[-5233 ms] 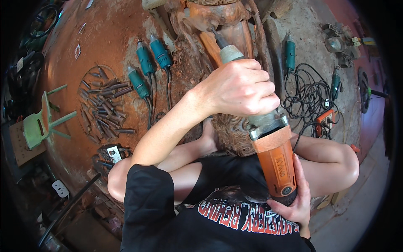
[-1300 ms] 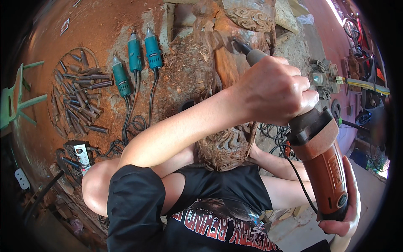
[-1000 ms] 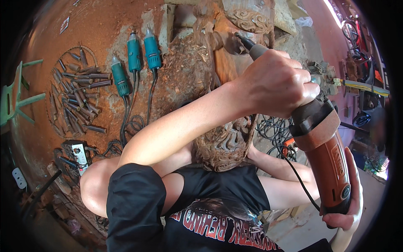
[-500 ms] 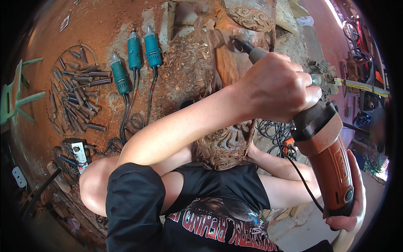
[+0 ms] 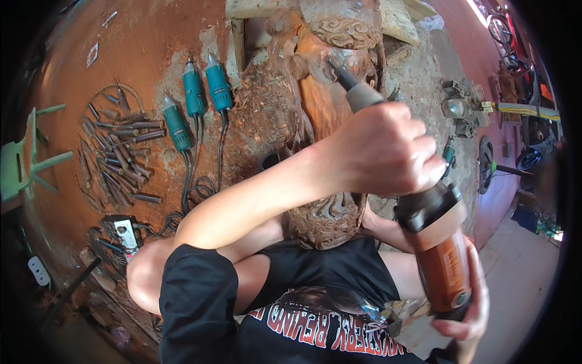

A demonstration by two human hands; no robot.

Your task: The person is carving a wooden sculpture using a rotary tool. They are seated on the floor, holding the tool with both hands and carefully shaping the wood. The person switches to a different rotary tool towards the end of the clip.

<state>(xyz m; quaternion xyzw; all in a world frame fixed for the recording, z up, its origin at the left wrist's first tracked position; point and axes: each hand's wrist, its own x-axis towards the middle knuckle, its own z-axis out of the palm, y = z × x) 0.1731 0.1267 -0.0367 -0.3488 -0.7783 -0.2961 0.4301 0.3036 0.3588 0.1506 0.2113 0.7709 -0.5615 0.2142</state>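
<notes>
An orange-bodied electric carving chisel [image 5: 445,267] slants across the right side, its narrow blade [image 5: 344,75] against a carved wood piece [image 5: 324,100]. My left hand [image 5: 388,148] is wrapped round the tool's front section, behind the grey nose. My right hand [image 5: 476,303] grips the rear end of the orange body, most of its fingers hidden behind it. The wood is reddish brown, with scrolled carving at its far and near ends and a smoother face between. Its near end lies between my crossed legs, and my left forearm covers part of it.
Three teal rotary tools [image 5: 219,86] lie on the floor at left with cords trailing. Beyond them is a pile of chisels [image 5: 121,155]. A white power strip [image 5: 125,235] sits by my left knee, and a green plastic chair [image 5: 27,151] at far left. Wood chips [image 5: 257,91] litter the floor.
The tool's body and both my hands have moved left, and its rear end has swung closer to me. The blade stays at nearly the same place on the wood. The view has shifted slightly.
</notes>
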